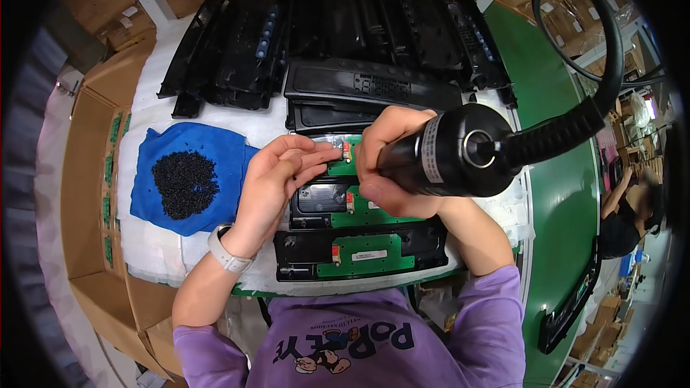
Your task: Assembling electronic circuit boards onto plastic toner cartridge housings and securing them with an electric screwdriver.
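Note:
My right hand [392, 162] is wrapped around a black electric screwdriver [460, 151] with a thick black cable; its tip is hidden behind my hand. My left hand [280, 172] reaches in from the left, fingers stretched out beside a red connector on the top green circuit board [339, 168]. No screw shows clearly in its fingers. Below lie two more black panels with boards, a middle circuit board [348, 217] and a near circuit board [366, 254]. To the left, a pile of small black screws [183, 183] rests on a blue cloth [147, 205].
Black plastic housings [330, 14] are stacked across the table's far side, with a black panel [359, 86] in front. An open cardboard box [90, 244] with several green boards stands left. Beyond the green surface [532, 244] at right, another person [624, 219] sits.

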Motion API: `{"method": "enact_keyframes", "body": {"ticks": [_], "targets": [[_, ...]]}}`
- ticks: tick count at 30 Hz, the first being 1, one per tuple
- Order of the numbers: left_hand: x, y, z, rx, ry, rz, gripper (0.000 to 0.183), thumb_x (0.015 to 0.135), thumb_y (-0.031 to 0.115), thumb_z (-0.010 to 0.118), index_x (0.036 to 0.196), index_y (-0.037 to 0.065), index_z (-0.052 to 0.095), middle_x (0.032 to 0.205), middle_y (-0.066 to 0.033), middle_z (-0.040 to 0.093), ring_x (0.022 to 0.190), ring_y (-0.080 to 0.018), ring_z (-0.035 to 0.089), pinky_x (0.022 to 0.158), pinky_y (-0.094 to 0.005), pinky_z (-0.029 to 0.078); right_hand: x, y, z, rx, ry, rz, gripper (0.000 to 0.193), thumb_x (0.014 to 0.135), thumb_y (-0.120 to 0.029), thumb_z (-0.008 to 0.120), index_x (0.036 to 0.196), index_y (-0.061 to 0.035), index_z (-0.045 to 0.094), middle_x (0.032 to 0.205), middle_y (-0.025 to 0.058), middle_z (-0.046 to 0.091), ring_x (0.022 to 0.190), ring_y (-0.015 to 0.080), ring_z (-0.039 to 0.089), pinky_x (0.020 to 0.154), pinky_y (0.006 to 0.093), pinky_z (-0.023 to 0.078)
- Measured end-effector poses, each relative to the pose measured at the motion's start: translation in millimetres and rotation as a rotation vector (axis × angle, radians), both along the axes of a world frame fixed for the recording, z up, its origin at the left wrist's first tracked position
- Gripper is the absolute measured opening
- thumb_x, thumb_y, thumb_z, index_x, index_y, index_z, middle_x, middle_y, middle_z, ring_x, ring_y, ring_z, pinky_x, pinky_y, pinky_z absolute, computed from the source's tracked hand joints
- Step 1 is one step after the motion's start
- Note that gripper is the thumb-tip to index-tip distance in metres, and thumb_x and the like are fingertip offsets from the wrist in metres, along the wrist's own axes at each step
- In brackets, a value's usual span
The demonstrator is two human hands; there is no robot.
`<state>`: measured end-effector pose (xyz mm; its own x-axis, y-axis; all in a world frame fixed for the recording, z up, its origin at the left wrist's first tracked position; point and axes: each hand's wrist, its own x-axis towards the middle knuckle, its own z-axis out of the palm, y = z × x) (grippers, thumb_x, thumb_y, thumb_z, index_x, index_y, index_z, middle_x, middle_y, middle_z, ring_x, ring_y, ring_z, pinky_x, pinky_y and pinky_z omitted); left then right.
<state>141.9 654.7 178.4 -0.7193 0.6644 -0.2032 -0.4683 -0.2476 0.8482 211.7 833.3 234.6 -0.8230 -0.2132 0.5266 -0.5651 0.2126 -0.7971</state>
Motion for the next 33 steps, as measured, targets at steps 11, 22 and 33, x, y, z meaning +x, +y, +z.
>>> {"method": "enact_keyframes", "body": {"ticks": [11, 22, 33], "targets": [[2, -4, 7, -0.154, 0.122, -0.203, 0.022, 0.096, 0.019, 0.042, 0.094, -0.001, 0.050, 0.067, -0.0107, 0.060, 0.050, -0.0082, 0.053, 0.045, -0.0160, 0.037, 9, 7, 16, -0.703, -0.061, 0.102, 0.025, 0.072, -0.010, 0.062, 0.090, -0.0031, 0.047, 0.056, 0.0034, 0.048, 0.046, 0.0117, 0.047, 0.047, 0.0252, 0.041], [18, 3, 16, -0.071, 0.166, -0.194, 0.010, 0.090, 0.010, 0.052, 0.089, 0.000, 0.051, 0.070, -0.0084, 0.061, 0.045, -0.0037, 0.042, 0.042, -0.0155, 0.031, 8, 10, 23, -0.890, 0.110, 0.094, 0.025, 0.084, -0.022, 0.050, 0.098, -0.0048, 0.041, 0.054, 0.0039, 0.041, 0.040, 0.0143, 0.041, 0.048, 0.0316, 0.041], [18, -1, 3, -0.057, 0.075, -0.234, 0.013, 0.090, 0.012, 0.054, 0.086, -0.001, 0.056, 0.071, -0.0113, 0.063, 0.041, -0.0048, 0.043, 0.040, -0.0162, 0.032, 8, 4, 20, -0.925, 0.055, 0.044, 0.026, 0.083, -0.023, 0.052, 0.099, -0.0061, 0.042, 0.053, 0.0039, 0.042, 0.040, 0.0142, 0.041, 0.048, 0.0323, 0.041]]}}
